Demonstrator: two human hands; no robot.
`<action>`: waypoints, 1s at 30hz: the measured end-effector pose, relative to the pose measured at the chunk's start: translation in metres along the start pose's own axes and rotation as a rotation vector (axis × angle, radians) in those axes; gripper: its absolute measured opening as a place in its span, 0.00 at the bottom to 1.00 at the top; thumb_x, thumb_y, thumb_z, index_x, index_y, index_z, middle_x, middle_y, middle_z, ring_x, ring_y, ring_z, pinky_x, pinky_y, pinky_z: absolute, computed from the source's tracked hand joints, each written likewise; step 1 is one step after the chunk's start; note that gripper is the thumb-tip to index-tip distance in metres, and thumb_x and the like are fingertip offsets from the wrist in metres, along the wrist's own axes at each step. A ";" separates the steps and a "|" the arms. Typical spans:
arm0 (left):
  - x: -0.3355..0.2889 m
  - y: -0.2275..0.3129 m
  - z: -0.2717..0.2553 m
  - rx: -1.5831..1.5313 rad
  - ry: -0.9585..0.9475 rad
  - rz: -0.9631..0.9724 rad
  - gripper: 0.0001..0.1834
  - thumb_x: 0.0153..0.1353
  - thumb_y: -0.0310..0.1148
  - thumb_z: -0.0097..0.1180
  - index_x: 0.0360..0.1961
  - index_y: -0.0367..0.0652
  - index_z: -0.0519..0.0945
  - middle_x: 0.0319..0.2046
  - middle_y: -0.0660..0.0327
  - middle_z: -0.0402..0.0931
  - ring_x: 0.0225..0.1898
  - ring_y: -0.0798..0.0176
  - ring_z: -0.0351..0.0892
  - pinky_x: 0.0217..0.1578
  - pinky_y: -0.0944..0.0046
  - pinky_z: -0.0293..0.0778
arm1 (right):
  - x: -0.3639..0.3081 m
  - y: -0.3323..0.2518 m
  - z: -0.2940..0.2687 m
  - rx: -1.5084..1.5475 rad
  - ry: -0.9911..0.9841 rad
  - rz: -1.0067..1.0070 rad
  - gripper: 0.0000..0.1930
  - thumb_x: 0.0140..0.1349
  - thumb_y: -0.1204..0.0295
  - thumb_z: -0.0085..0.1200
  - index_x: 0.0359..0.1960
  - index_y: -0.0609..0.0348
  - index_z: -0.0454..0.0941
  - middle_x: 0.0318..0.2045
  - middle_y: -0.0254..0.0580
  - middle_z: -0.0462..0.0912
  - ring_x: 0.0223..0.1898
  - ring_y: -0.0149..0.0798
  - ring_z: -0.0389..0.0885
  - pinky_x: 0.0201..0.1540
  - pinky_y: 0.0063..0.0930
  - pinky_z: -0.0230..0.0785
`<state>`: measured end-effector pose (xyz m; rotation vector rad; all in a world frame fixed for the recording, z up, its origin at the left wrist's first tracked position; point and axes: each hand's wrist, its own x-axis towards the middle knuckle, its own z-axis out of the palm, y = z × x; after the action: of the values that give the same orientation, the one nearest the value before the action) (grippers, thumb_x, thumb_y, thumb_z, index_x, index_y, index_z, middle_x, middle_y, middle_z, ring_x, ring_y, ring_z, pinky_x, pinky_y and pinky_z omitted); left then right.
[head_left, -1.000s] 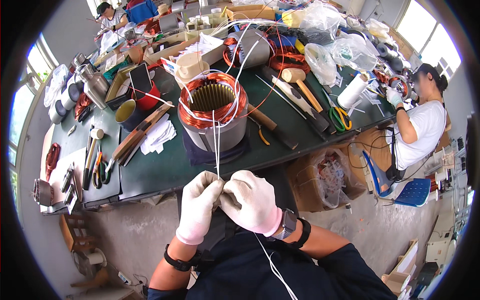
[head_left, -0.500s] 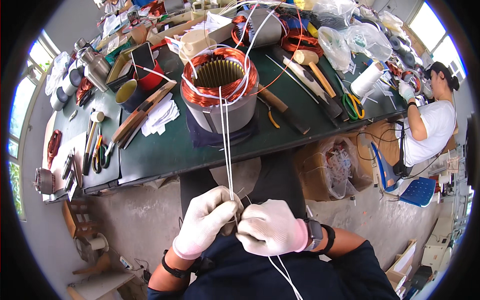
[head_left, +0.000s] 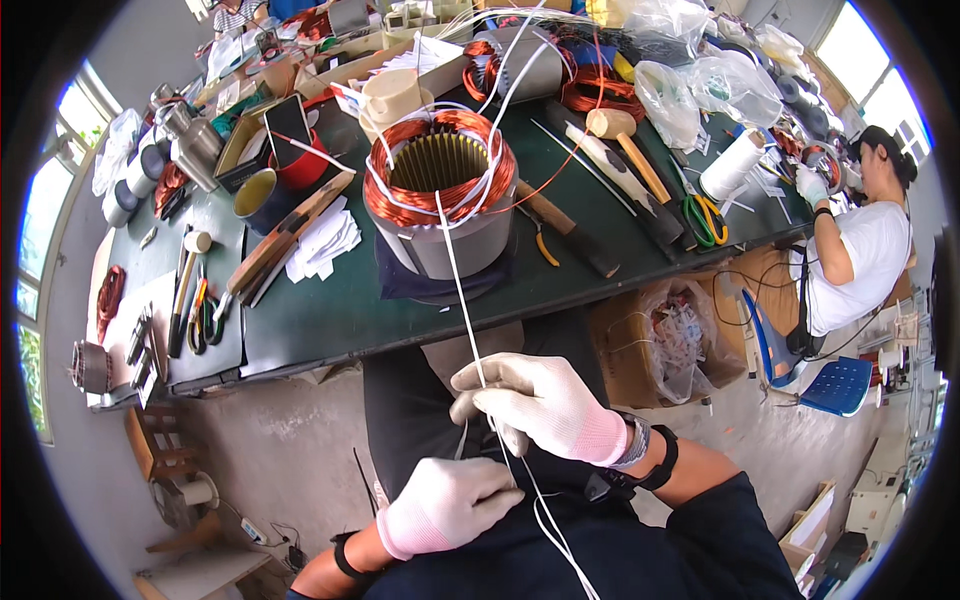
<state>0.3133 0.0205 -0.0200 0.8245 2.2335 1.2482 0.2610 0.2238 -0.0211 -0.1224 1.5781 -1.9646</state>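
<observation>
A grey motor stator [head_left: 440, 245] with copper windings [head_left: 385, 190] around its top stands at the table's front edge on a dark cloth. From its near side a taut white cord [head_left: 460, 280] runs down toward me. My right hand [head_left: 550, 405], in a white glove, pinches this cord between thumb and fingers below the table edge. Lower and to the left is my gloved left hand [head_left: 450, 505], closed with its fingertips at the cord; a thin light end rises beside it. Below the hands the loose white strands [head_left: 560, 545] hang across my dark shirt.
Right of the stator lie a mallet [head_left: 630, 140], green-and-yellow-handled scissors [head_left: 706, 215] and a white thread spool [head_left: 735, 165]. Cutters, a small mallet [head_left: 197, 241] and paper slips [head_left: 325, 240] lie left. A scrap box [head_left: 640, 350] stands below; a co-worker [head_left: 850, 230] sits at right.
My hands, close together before, have separated. The left one has dropped lower, while the right one has risen and shifted left onto the cord. The two visible strands now run together.
</observation>
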 end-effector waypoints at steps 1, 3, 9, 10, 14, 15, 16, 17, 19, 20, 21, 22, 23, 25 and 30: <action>0.000 -0.001 0.000 -0.002 0.053 0.010 0.06 0.58 0.30 0.71 0.32 0.38 0.87 0.27 0.54 0.84 0.28 0.49 0.85 0.32 0.57 0.80 | 0.001 -0.002 -0.001 0.096 -0.047 -0.008 0.17 0.77 0.72 0.50 0.61 0.71 0.76 0.36 0.39 0.88 0.21 0.21 0.75 0.26 0.17 0.70; 0.002 -0.008 -0.012 0.079 0.031 -0.074 0.10 0.61 0.35 0.70 0.38 0.40 0.88 0.30 0.55 0.84 0.31 0.51 0.86 0.33 0.58 0.80 | 0.000 -0.002 -0.004 0.118 -0.014 0.043 0.17 0.77 0.72 0.49 0.61 0.72 0.75 0.35 0.39 0.88 0.21 0.22 0.75 0.25 0.18 0.70; 0.014 -0.034 -0.077 0.108 0.276 -0.143 0.16 0.62 0.31 0.68 0.50 0.36 0.86 0.41 0.53 0.87 0.42 0.61 0.88 0.46 0.61 0.82 | -0.016 0.015 -0.012 -0.027 0.116 -0.021 0.14 0.77 0.74 0.47 0.58 0.68 0.78 0.32 0.38 0.87 0.22 0.22 0.79 0.28 0.17 0.72; 0.021 -0.039 -0.093 0.087 0.405 -0.121 0.15 0.64 0.29 0.65 0.51 0.35 0.86 0.42 0.55 0.86 0.43 0.63 0.87 0.47 0.63 0.80 | -0.022 0.017 -0.013 -0.098 0.151 -0.065 0.14 0.77 0.75 0.46 0.57 0.69 0.79 0.32 0.38 0.87 0.23 0.22 0.79 0.28 0.17 0.72; 0.065 -0.059 -0.153 -0.135 0.855 -0.049 0.19 0.72 0.24 0.53 0.62 0.30 0.77 0.49 0.57 0.83 0.49 0.67 0.82 0.53 0.68 0.76 | -0.040 0.020 -0.021 -0.246 0.332 -0.133 0.13 0.75 0.79 0.45 0.54 0.70 0.81 0.32 0.39 0.88 0.23 0.22 0.80 0.28 0.17 0.73; 0.076 -0.064 -0.166 -0.201 0.898 -0.010 0.21 0.73 0.24 0.51 0.64 0.29 0.74 0.52 0.56 0.83 0.51 0.67 0.82 0.55 0.68 0.76 | -0.042 0.020 -0.024 -0.218 0.365 -0.106 0.14 0.74 0.79 0.48 0.56 0.70 0.80 0.30 0.38 0.88 0.22 0.22 0.80 0.28 0.17 0.73; 0.084 -0.068 -0.175 -0.163 0.905 0.041 0.22 0.73 0.24 0.50 0.67 0.29 0.72 0.58 0.53 0.81 0.53 0.68 0.81 0.55 0.68 0.75 | -0.042 0.020 -0.028 -0.213 0.353 -0.107 0.17 0.73 0.79 0.49 0.62 0.70 0.75 0.34 0.41 0.88 0.24 0.23 0.80 0.29 0.17 0.74; 0.096 -0.071 -0.180 -0.309 0.922 0.157 0.23 0.74 0.25 0.51 0.68 0.29 0.72 0.58 0.52 0.82 0.53 0.69 0.81 0.56 0.68 0.75 | -0.041 0.019 -0.032 -0.212 0.371 -0.066 0.23 0.72 0.79 0.51 0.68 0.69 0.71 0.37 0.43 0.88 0.25 0.23 0.81 0.30 0.17 0.75; 0.108 -0.074 -0.186 -0.306 0.963 0.167 0.20 0.75 0.26 0.52 0.65 0.29 0.75 0.54 0.52 0.85 0.51 0.69 0.82 0.56 0.68 0.75 | -0.035 0.017 -0.038 -0.137 0.300 -0.116 0.29 0.70 0.81 0.53 0.72 0.67 0.63 0.42 0.46 0.87 0.27 0.24 0.81 0.31 0.18 0.76; 0.111 -0.074 -0.187 -0.306 0.958 0.173 0.20 0.75 0.26 0.52 0.65 0.29 0.75 0.54 0.52 0.85 0.51 0.69 0.82 0.56 0.68 0.75 | -0.032 0.015 -0.040 -0.063 0.260 -0.094 0.36 0.68 0.82 0.55 0.77 0.66 0.56 0.46 0.49 0.86 0.29 0.24 0.82 0.33 0.19 0.76; 0.113 -0.073 -0.187 -0.316 0.948 0.168 0.17 0.74 0.25 0.53 0.61 0.29 0.77 0.52 0.53 0.87 0.49 0.69 0.82 0.56 0.68 0.76 | -0.028 0.013 -0.042 -0.059 0.258 -0.121 0.36 0.68 0.82 0.55 0.77 0.66 0.56 0.46 0.49 0.86 0.29 0.24 0.82 0.33 0.19 0.76; 0.115 -0.070 -0.187 -0.328 0.931 0.177 0.15 0.74 0.24 0.54 0.57 0.28 0.80 0.49 0.54 0.88 0.47 0.70 0.83 0.55 0.69 0.76 | -0.023 0.010 -0.044 0.019 0.172 -0.102 0.40 0.66 0.83 0.55 0.79 0.65 0.51 0.49 0.49 0.85 0.30 0.25 0.82 0.34 0.19 0.77; 0.115 -0.067 -0.186 -0.326 0.926 0.165 0.15 0.74 0.24 0.54 0.57 0.28 0.80 0.49 0.54 0.88 0.47 0.70 0.83 0.55 0.69 0.76 | -0.018 0.007 -0.046 0.097 0.087 -0.084 0.44 0.65 0.83 0.56 0.81 0.64 0.47 0.51 0.50 0.84 0.32 0.26 0.82 0.34 0.20 0.78; 0.113 -0.058 -0.181 -0.090 0.986 0.115 0.09 0.72 0.20 0.55 0.49 0.28 0.84 0.47 0.55 0.88 0.45 0.70 0.83 0.51 0.69 0.78 | -0.007 0.001 -0.047 0.114 0.097 -0.057 0.44 0.63 0.82 0.58 0.80 0.63 0.50 0.49 0.49 0.84 0.30 0.26 0.82 0.34 0.20 0.78; 0.099 -0.032 -0.159 0.403 0.937 0.429 0.07 0.59 0.17 0.64 0.39 0.35 0.85 0.41 0.53 0.85 0.43 0.54 0.85 0.47 0.60 0.80 | 0.024 -0.007 -0.034 -0.432 0.344 -0.269 0.43 0.61 0.73 0.67 0.77 0.59 0.59 0.52 0.44 0.83 0.27 0.32 0.84 0.33 0.24 0.80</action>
<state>0.1320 -0.0203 0.0207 1.0428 3.2567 1.6340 0.2243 0.2412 -0.0313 -0.1858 2.3051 -1.8782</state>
